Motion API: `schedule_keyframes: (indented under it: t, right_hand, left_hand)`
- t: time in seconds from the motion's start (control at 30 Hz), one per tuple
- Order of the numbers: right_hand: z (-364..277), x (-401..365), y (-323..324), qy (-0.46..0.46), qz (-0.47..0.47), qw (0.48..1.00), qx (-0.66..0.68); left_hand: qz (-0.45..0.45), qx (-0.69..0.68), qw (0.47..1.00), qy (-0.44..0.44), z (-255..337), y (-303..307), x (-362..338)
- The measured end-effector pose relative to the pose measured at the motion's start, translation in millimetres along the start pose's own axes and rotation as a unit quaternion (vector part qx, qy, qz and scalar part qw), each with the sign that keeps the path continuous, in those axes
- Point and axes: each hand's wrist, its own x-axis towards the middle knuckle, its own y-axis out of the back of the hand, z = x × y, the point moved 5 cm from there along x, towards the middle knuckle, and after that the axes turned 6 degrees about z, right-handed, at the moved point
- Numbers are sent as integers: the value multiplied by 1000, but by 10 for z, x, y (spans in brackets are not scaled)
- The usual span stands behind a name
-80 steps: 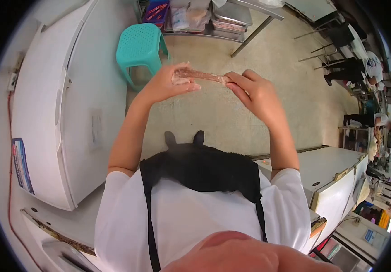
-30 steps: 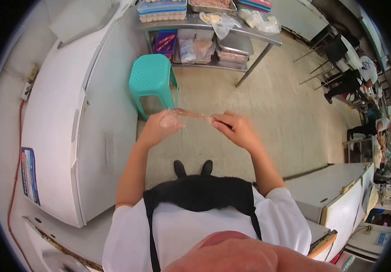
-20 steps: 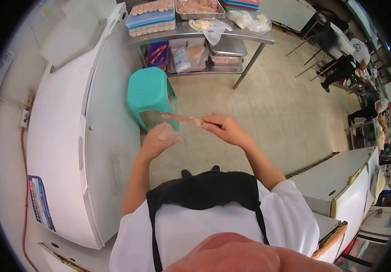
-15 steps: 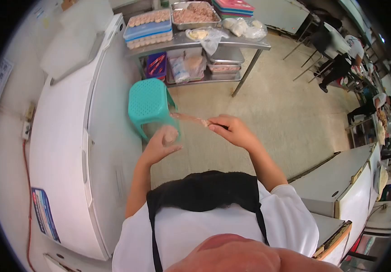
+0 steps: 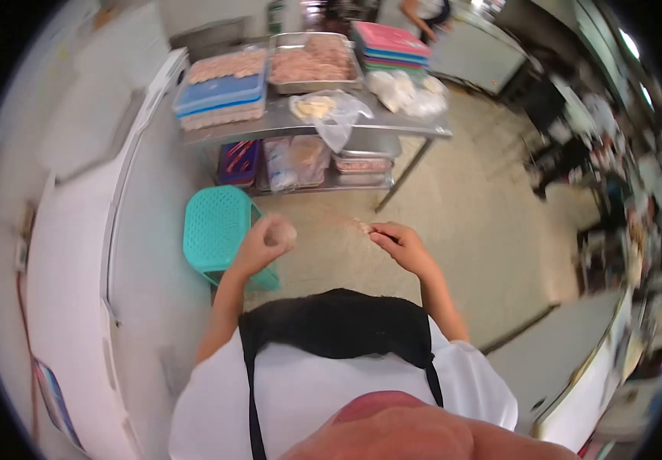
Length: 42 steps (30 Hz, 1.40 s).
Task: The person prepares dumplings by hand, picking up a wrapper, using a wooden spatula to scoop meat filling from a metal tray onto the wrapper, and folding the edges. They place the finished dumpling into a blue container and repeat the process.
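My left hand [image 5: 264,239] is raised in front of the green stool [image 5: 214,224], its fingers curled round a pale, round lump [image 5: 285,234]. My right hand [image 5: 397,243] grips the dark handle of a flat tool [image 5: 360,227]; its blade points left and is blurred, with pale bits stuck near the handle. A gap lies between the two hands, both held above the floor. Beyond them, a metal tray of minced filling [image 5: 312,63] stands on the steel table [image 5: 269,125].
Stacked containers [image 5: 222,96], a plastic bag [image 5: 335,116], white bags [image 5: 406,92] and coloured trays [image 5: 390,46] are on the table. A white freezer [image 5: 78,253] runs along the left. People stand at the back and right.
The table and stool appear lower and nearer in view. My left hand has turned, its fingers more curled round the lump. My right hand still holds the tool, lower in the frame.
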Motion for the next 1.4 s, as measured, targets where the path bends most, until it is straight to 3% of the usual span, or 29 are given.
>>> schedule_keyframes:
  t: [0.07,0.2,0.33,0.43,0.53,0.57,0.67,0.7,0.9,0.97,1.17,1.2,1.3,1.4]
  right_hand:
    - [12,335,229,-34,-29,999,2]
    - [279,1054,473,-55,-32,998,3]
    - [458,1573,415,-102,-68,991,57]
    - [584,1899,266,-89,-66,991,77]
    - [705,2286,278,-113,-65,990,49]
    - [754,2436,283,-123,-68,990,35]
    - [918,3054,231,-102,-7,991,83]
    - [864,3255,180,-134,-6,988,80]
    - [378,4389,-240,-56,-19,998,28]
    - [363,4592,-338,-43,-26,999,13]
    - [645,5076,-169,-103,-14,994,-13]
    - [651,5179,-120,-84,-27,995,-45]
    - [727,5529,10,-17,-53,988,-143]
    - [912,5920,83,63,-88,959,-262]
  left_hand:
    - [47,69,996,-17,171,109,309]
    - [157,69,985,16,312,386,753]
    - [231,48,970,62,92,817,1082]
    - [268,70,961,18,-101,1296,1383]
    - [304,10,953,5,-320,1804,1798]
    - [317,57,946,-27,-355,1969,1984]
    - [335,141,932,3,-262,2409,2620]
    - [332,136,933,-5,-207,2528,2844]
    - [284,340,894,66,-523,3223,4171]
    - [257,375,890,35,-816,3344,4492]
    - [185,398,896,75,-929,3292,4821]
    - [177,399,896,86,-956,3255,4839]
    - [200,433,879,-2,-1063,3197,4922]
    - [197,396,896,23,-1091,3202,4940]
